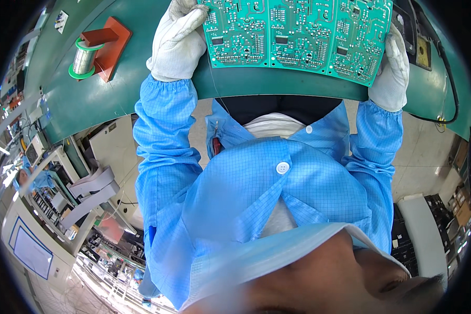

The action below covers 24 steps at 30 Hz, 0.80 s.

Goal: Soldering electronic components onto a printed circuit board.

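Nearest, against the blue checked-cloth work jacket (319,183): a thin, pale line (214,78) hangs from beside the left hand, past the table edge; if it catches there, it could tug at that wrist. Left hand (178,42), in a white knit glove, grasps the left edge of the green rectangular circuit-board panel (298,39), fingers bent around it. Right hand (395,68), gloved alike, clasps the opposite edge; most of its fingertips are hidden behind. The panel sits between the two, over the near part of the green smooth-topped table (235,83); its far side is cut off, so cannot tell whether it rests on anything. Main risk, in my judgement: smooth edge, knit glove, a slip at one side and a corner knocks the table. Uneven squeezing might also flex the panel and strain its joints; loose glove fibres could snag on solder points. Panel's look: shiny, side toward the wearer thick with silvery dots and fine tracks, three like sections, a small dark chip in each; no crack visible at this scale. Farther out, left: a green-flanged spool of silvery wire (82,62) on an orange-red angular stand (119,47). Right: a looping black cable (457,99), which a sweeping sleeve could hook.
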Motion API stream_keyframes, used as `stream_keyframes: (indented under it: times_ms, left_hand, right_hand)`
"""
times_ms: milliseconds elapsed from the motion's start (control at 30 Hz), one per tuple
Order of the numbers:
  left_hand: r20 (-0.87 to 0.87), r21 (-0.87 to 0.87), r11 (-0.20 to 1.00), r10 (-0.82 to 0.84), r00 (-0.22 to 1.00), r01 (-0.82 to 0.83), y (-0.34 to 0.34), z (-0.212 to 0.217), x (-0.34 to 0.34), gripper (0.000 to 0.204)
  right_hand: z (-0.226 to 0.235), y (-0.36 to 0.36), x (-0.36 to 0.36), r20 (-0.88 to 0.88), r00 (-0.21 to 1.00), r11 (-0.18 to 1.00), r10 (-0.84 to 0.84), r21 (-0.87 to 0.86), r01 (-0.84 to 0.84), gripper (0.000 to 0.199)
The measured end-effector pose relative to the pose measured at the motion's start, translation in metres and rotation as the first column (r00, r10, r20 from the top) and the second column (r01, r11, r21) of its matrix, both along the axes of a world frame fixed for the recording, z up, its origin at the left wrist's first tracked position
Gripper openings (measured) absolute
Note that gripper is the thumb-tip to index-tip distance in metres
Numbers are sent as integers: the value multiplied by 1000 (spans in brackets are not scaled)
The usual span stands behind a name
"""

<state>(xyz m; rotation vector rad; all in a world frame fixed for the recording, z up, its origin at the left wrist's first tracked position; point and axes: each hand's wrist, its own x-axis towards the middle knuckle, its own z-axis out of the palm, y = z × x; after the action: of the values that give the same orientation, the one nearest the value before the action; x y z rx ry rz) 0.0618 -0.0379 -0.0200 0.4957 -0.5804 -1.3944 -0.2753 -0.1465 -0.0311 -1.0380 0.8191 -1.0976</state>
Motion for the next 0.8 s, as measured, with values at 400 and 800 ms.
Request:
stream_keyframes:
  times_ms: [400,800]
  left_hand:
    - [277,97,972,180,944,-213,3,31,-21,33]
    - [468,30,970,198,861,-239,1,9,-3,48]
  right_hand:
    - [-3,-7,-6,-245,967,936,-75,-351,-16,42]
    - [-9,3,4,165,969,928,-184,-297,226,45]
